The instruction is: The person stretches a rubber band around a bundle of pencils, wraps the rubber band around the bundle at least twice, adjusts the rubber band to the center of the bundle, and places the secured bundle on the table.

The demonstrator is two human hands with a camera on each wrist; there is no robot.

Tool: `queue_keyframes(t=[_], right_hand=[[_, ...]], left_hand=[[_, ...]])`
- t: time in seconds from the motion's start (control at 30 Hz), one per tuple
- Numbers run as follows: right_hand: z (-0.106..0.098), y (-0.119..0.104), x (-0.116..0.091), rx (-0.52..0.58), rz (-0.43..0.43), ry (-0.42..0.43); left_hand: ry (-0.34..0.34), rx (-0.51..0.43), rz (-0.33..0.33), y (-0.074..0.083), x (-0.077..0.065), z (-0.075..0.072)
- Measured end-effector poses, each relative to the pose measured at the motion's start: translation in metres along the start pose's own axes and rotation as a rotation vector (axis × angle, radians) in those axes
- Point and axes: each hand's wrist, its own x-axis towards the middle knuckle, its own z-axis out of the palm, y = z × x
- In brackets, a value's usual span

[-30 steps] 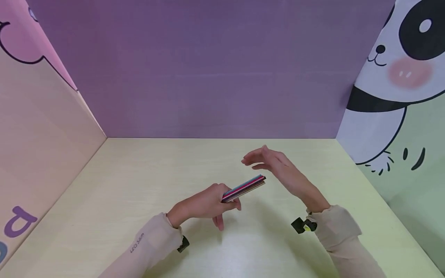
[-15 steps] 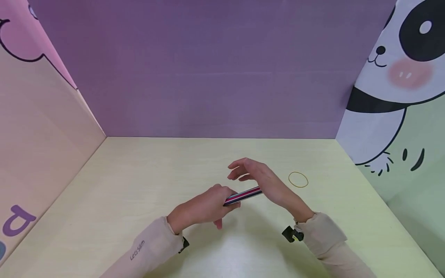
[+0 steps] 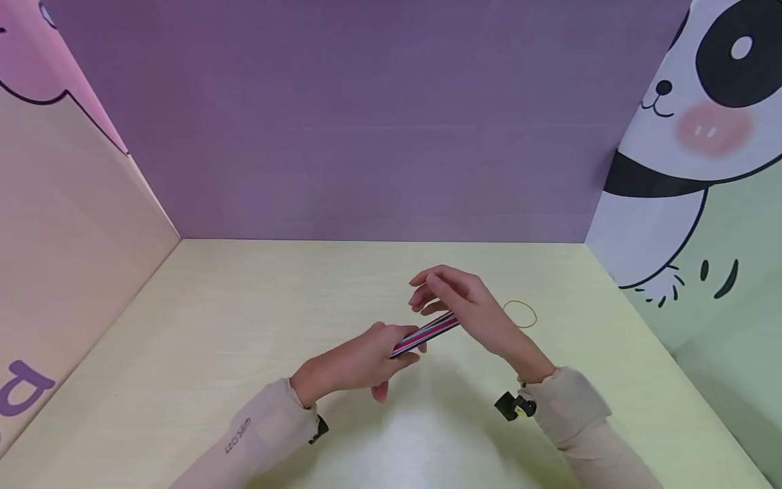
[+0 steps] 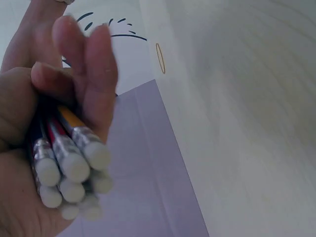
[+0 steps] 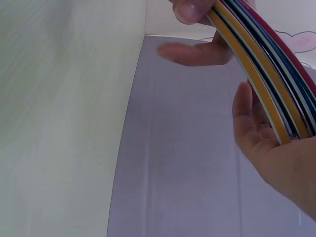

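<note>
My left hand grips a bundle of several pencils, tilted up to the right above the table. White eraser ends face the left wrist camera, uneven in depth. Orange, red and dark barrels show in the right wrist view. My right hand is at the other end of the bundle, its palm right at the pencil ends and its fingers loosely bent, not curled round them. Those ends are hidden behind it in the head view. A thin yellow rubber band lies on the table beyond the right wrist.
The pale wood table is bounded by a purple back wall, a cream and pink left wall and a right wall with a printed panda. Dark wrist cameras are strapped under the sleeves.
My right hand has moved left and down onto the pencil ends, then slightly up. The rubber band on the table has come into view. The left hand keeps its grip and stays nearly in place.
</note>
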Motion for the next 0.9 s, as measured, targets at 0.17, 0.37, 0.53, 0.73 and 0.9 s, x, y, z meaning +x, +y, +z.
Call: queue_keyframes(t=[0.17,0.37,0.53,0.73,0.9], right_hand=[[-0.005,-0.003,0.000,-0.043,0.053,0.005],[-0.009,-0.006,-0.002,-0.112,0.116,0.000],[-0.003,-0.002,-0.002,-0.067,0.110,0.048],[0.009,-0.002,-0.001,-0.217,0.020,0.161],[0.013,-0.002,-0.002,-0.401,0.008,0.179]], left_hand=[[-0.008,-0.113,0.014,0.000,0.001,0.004],[-0.013,-0.203,0.038,-0.002,0.002,0.005],[-0.020,-0.215,0.045,-0.005,0.004,0.004],[-0.017,-0.215,0.033,-0.006,0.004,0.000],[0.021,-0.147,0.056,-0.002,0.003,-0.005]])
